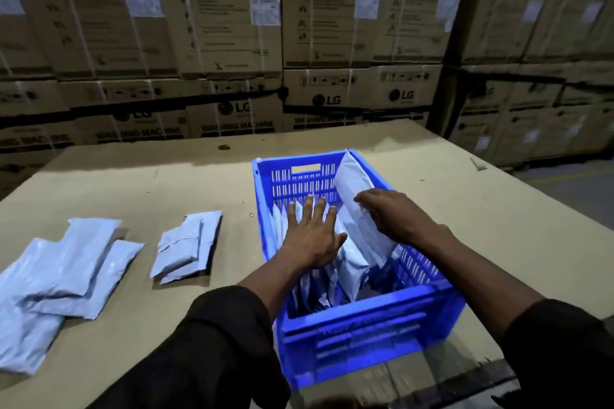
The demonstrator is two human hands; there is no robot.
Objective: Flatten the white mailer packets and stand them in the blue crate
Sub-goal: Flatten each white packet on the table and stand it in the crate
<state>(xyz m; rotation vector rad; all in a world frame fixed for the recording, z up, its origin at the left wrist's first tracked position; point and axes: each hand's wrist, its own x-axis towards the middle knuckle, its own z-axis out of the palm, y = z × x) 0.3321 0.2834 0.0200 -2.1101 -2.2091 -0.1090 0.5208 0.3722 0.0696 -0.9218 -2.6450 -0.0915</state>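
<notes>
Head-worn view, angled forward and down, close over the table (166, 183)

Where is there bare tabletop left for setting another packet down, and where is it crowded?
Bare cardboard tabletop runs behind the loose packets, and between the small stack and the blue crate; also right of the crate. Crowded: the front-left pile, and inside the crate, where the left hand presses standing packets.

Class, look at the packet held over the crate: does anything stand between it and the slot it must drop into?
Nothing visible blocks it. The left hand presses the standing packets leftward, leaving a gap by the crate's right wall. The right hand tilts the packet above that gap.
</notes>
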